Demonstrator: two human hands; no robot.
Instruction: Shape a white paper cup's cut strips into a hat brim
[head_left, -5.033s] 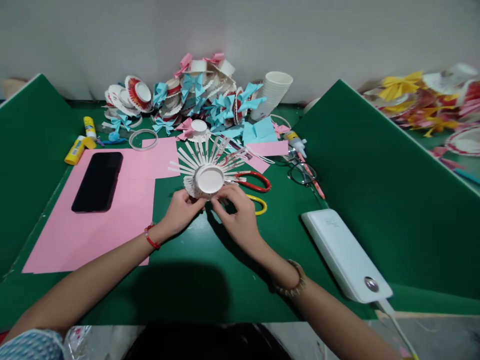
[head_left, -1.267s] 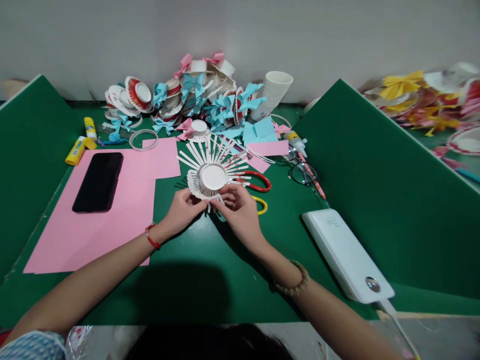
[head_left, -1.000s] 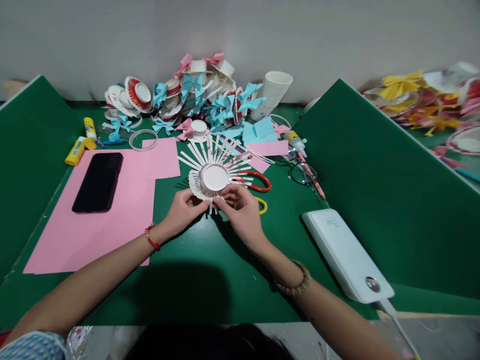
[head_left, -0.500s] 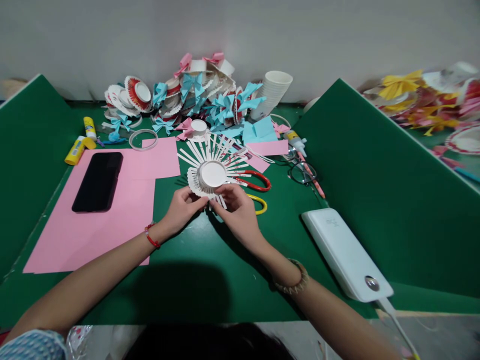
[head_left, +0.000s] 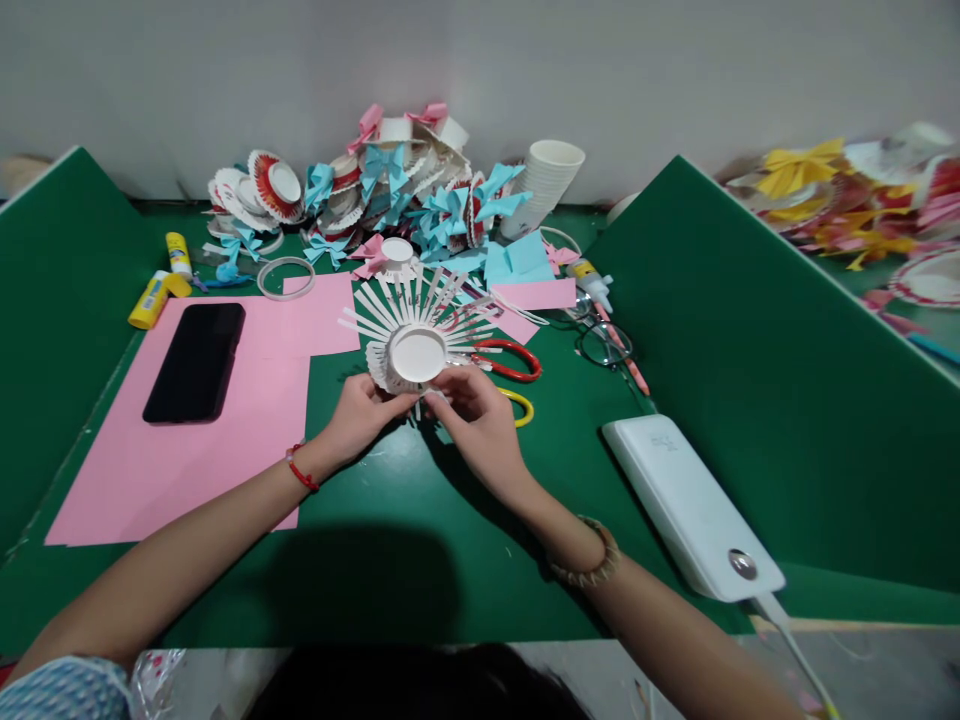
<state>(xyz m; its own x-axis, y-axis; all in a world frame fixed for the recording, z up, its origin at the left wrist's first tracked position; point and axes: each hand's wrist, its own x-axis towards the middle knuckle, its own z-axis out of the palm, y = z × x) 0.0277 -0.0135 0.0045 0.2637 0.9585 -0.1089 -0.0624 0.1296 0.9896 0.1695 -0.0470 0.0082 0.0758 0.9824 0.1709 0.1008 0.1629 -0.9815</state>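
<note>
A fringed paper cup (head_left: pixel 418 356) looks light, soft and easily creased; pinch its near rim gently, clear of the loose strips. You hold it just above the green table (head_left: pixel 375 500), thumbs and fingers of your left hand (head_left: pixel 360 418) and right hand (head_left: pixel 484 425) closed narrowly on that edge, beside the scissors (head_left: pixel 517 377). Since the previous frame, it has shifted slightly left and nearer you.

Two hands — the left hand (head_left: pixel 365 415) and the right hand (head_left: pixel 484 425) — pinch the near edge of a white cut paper cup (head_left: pixel 418 354).
</note>
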